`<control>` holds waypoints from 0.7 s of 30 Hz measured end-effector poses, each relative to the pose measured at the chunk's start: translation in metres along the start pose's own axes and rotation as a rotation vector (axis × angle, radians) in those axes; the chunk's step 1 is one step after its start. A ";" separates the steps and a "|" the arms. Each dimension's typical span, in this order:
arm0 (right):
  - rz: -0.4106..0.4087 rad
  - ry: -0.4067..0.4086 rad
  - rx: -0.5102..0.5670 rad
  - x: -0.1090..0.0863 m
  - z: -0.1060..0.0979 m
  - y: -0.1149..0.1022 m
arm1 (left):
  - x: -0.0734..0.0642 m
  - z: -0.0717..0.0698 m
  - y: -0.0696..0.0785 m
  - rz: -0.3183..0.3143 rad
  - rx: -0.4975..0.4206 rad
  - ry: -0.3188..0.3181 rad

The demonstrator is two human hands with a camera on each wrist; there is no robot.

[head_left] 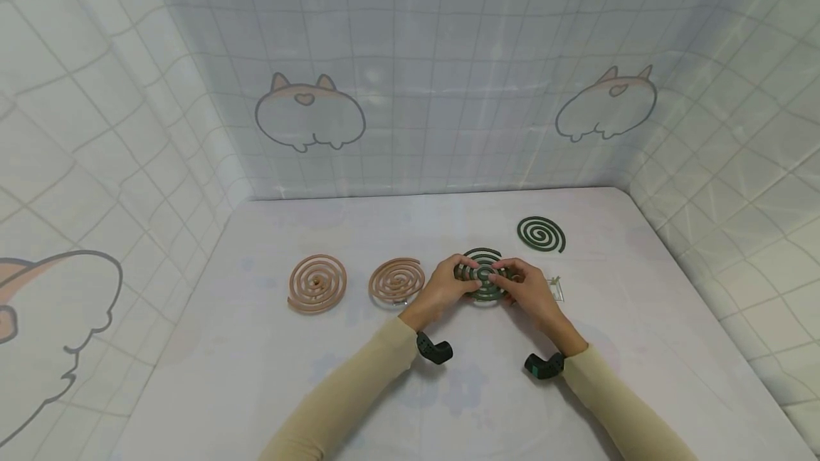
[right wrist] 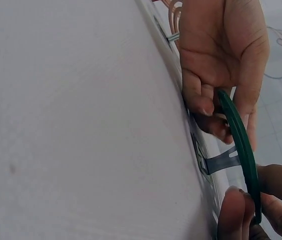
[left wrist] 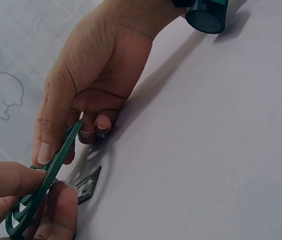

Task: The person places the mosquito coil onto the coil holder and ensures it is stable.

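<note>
A green mosquito coil (head_left: 485,296) is between my two hands, above a small metal stand (right wrist: 223,162) on the table. At the coil's left side my left hand (head_left: 446,282) pinches it, with thumb and fingers on opposite faces. My right hand (head_left: 533,295) grips the right side the same way. In the right wrist view the coil (right wrist: 243,150) appears edge-on, and the stand's upright tab reaches up to its underside. Whether the tab is caught in the coil cannot be made out. The left wrist view shows the stand's base (left wrist: 89,186) beneath the fingers.
Another green coil (head_left: 541,234) lies flat behind my right hand. Beside that hand is a second metal stand (head_left: 556,289), partly hidden. To the left are two brown coils, one (head_left: 317,284) at the far left and one (head_left: 396,282) near my left forearm, with metal showing beneath it.
</note>
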State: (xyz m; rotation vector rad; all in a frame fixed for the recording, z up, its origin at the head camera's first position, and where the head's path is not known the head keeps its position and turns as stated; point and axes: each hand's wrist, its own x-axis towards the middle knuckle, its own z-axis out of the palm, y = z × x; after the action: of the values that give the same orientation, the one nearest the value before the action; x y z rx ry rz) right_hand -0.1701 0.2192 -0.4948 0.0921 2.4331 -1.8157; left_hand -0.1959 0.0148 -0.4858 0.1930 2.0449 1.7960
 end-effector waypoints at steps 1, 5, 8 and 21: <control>-0.001 0.001 0.001 0.000 0.000 0.000 | 0.000 0.000 0.000 -0.001 -0.010 -0.005; -0.004 0.000 -0.002 0.000 -0.001 0.002 | 0.000 0.001 0.001 -0.010 -0.034 -0.012; -0.009 0.000 -0.009 -0.001 -0.001 0.003 | 0.000 0.001 0.000 -0.016 -0.037 -0.003; -0.001 -0.014 -0.007 -0.003 -0.003 0.005 | -0.002 -0.002 -0.002 -0.004 -0.011 0.000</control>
State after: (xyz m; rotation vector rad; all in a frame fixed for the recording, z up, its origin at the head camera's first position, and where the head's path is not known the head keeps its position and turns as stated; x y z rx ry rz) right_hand -0.1672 0.2235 -0.4982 0.0769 2.4299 -1.8020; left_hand -0.1942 0.0120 -0.4869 0.1851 2.0334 1.8044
